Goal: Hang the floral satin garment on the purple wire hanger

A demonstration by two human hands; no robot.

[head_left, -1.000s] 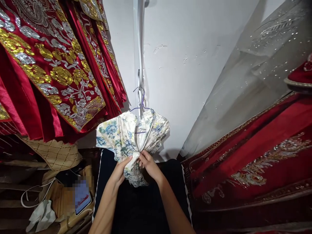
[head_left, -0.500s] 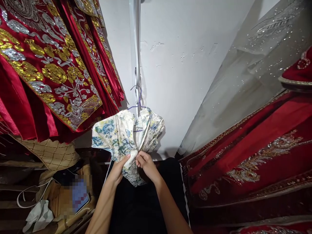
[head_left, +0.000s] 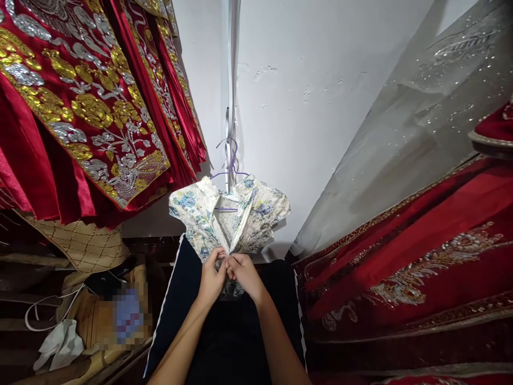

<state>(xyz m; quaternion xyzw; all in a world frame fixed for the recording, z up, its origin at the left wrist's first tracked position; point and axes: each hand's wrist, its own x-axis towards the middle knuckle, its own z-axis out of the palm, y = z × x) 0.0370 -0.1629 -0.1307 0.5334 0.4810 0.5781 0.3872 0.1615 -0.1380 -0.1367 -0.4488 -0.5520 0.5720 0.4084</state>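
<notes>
A cream short-sleeved blouse (head_left: 256, 211) with blue and yellow flowers is draped over a thin purple hanger (head_left: 233, 170). Its front lies open in a V at the neck, and the two front edges meet low down. At that meeting point my left hand (head_left: 213, 272) pinches the left edge with thumb and bent fingers. Close against it, my right hand (head_left: 242, 275) has its fingers closed on the right edge. Any button or fastener between the fingertips is hidden. The blouse's lower part falls behind my hands, over my dark-clothed lap (head_left: 228, 342).
Red garments with gold and silver sequins (head_left: 94, 109) hang at upper left. A sparkly white gown (head_left: 380, 128) and red embroidered garments (head_left: 401, 267) fill the right. A wooden chair (head_left: 92, 326) at lower left bears a white tissue (head_left: 60, 345) and a blurred-out item. Ahead is a white wall (head_left: 288, 48).
My left hand has moved right and up from the blouse's left side to the front edge beside my right hand. The blouse has swung right and its shoulders lie more level.
</notes>
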